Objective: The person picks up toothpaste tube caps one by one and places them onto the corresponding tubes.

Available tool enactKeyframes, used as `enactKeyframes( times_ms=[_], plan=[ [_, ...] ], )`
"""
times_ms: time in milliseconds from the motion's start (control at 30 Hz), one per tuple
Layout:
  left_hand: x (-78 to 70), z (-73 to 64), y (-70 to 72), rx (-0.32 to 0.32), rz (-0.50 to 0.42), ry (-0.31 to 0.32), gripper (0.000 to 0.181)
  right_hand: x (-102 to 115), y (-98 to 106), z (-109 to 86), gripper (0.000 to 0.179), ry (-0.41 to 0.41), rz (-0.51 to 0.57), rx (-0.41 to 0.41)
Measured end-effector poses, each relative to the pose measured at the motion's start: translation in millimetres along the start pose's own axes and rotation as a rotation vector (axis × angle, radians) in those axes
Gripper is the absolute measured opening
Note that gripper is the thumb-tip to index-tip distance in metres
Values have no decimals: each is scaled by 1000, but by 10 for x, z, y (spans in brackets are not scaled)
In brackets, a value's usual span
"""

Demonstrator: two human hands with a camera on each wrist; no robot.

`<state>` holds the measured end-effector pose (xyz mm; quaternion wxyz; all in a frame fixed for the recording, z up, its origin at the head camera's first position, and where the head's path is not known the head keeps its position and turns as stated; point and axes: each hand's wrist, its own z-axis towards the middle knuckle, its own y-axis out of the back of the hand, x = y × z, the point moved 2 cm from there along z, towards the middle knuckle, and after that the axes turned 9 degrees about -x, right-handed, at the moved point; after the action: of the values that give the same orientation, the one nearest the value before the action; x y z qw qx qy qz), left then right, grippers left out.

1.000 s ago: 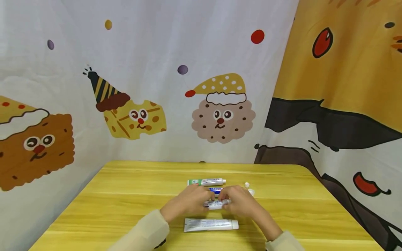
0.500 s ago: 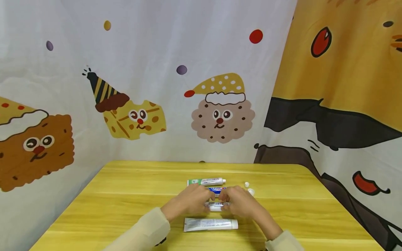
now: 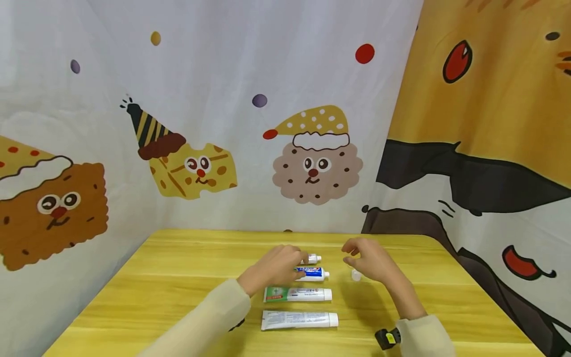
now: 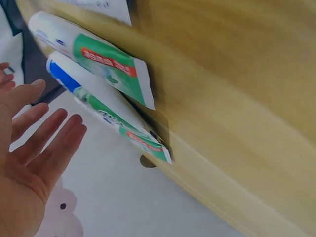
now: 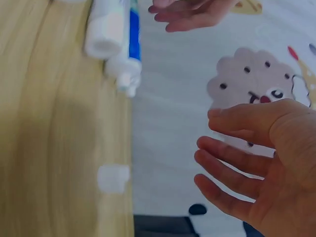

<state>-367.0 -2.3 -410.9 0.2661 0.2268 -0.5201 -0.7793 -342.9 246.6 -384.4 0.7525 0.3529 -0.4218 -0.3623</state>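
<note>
Toothpaste tubes lie side by side on the table. Closest to me is a mostly white, capped tube (image 3: pixel 300 320), then a green-and-white capped tube (image 3: pixel 298 294). Beyond them, a blue-and-white tube (image 3: pixel 312 274) shows a bare nozzle, as does the farthest tube (image 3: pixel 314 259), largely hidden by my left hand (image 3: pixel 276 265). That hand hovers over the two far tubes, fingers relaxed and holding nothing in the left wrist view. My right hand (image 3: pixel 372 260) is raised at the right, fingers loosely bent and holding nothing. Just below its fingers lies a white cap (image 3: pixel 356 275).
The wooden table (image 3: pixel 187 277) extends around the tubes and ends at a cartoon-printed curtain (image 3: pixel 250 208). A black device (image 3: pixel 387 339) is strapped at my right wrist by the sleeve.
Both hands have let go of the green-and-white toothpaste tube, which now lies in full view. My left hand has moved slightly away from me, my right hand farther out and to the right.
</note>
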Motion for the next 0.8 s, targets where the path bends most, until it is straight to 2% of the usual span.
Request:
enactKeyframes(
  times_ms=[100, 200, 367, 433, 567, 700, 800],
  plan=[
    [16, 63, -29, 28, 30, -5, 30, -96, -27, 2, 16, 18, -38, 2],
    [31, 110, -66, 65, 59, -3, 31, -194, -104, -5, 16, 28, -69, 39],
    [57, 144, -168, 126, 78, 0, 26, -347, -255, -46, 17, -34, -64, 118],
    [59, 152, -209, 131, 103, -14, 25, -391, -301, -72, 18, -59, -56, 147],
    [43, 170, -265, 148, 168, -25, 22, -436, -358, -109, 19, -53, -45, 193],
    [28, 184, -294, 181, 214, -22, 18, -464, -373, -126, 23, -45, -30, 199],
    [9, 200, -290, 185, 208, -19, 13, -495, -369, -141, 25, -58, -41, 188]
  ],
)
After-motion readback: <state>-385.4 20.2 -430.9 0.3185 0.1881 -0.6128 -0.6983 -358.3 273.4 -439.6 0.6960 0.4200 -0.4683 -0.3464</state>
